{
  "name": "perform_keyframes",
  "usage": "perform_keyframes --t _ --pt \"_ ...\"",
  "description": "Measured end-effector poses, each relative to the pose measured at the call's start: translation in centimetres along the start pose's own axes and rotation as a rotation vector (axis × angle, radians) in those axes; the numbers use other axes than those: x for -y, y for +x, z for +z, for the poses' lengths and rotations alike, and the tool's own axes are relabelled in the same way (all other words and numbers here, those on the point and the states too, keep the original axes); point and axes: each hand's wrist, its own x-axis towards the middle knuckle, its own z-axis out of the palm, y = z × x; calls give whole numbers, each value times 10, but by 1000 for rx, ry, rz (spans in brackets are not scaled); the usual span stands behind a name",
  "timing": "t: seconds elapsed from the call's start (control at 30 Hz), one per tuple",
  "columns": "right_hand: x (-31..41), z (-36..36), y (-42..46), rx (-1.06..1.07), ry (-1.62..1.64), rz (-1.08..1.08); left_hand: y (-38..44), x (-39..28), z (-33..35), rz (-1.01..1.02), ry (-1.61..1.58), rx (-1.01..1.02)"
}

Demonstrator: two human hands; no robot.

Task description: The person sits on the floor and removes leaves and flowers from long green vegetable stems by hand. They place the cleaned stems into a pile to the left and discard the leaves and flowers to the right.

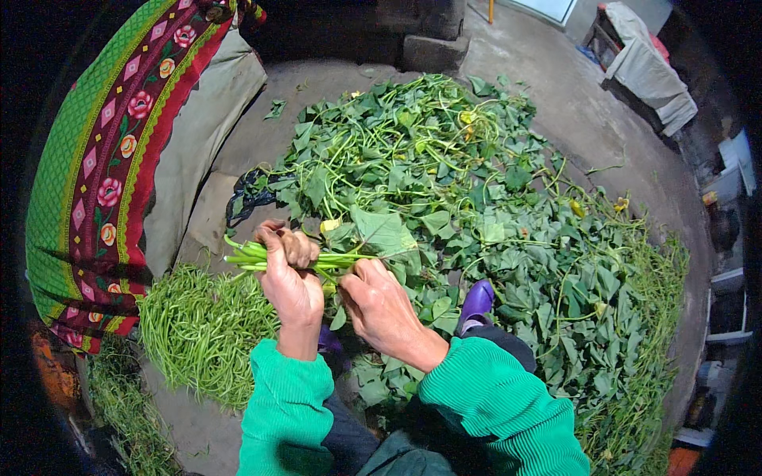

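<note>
My left hand (293, 271) is closed around a bundle of green leaf stalks (245, 257), whose cut ends stick out to the left. Close at its right, my right hand (381, 309) has its fingers pinched on the same stalks near the leaf end. A broad green leaf (384, 232) extends just above my right hand. Beneath and beyond both hands spreads a large heap of leafy green vines (428, 154) on the floor. To the left of my left hand lies a pile of thin stripped green stalks (202, 333).
A flowered green and red cloth (110, 160) covers something at the left, over a pale sheet (208, 113). A black plastic bag (253, 193) lies by the heap. My purple shoe (477, 300) stands among the leaves. A cloth-draped object (646, 65) is at the upper right.
</note>
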Motion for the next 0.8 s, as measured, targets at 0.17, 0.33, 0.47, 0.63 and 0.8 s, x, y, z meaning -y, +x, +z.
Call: perform_keyframes --t 0.17,0.33,0.47,0.63,0.8 --pt "-5 -2 15 -76 285 268 10 5 -10 -15 -11 -14" --pt "-69 -72 28 -758 791 737 13 3 0 48 -2 -36" --pt "-49 -70 28 -450 266 252 15 -6 -4 24 -43 -6" --pt "-32 -34 16 30 -204 28 10 3 3 -8 -81 32" --pt "-34 -31 11 101 -240 -11 16 -2 -6 6 -87 9"
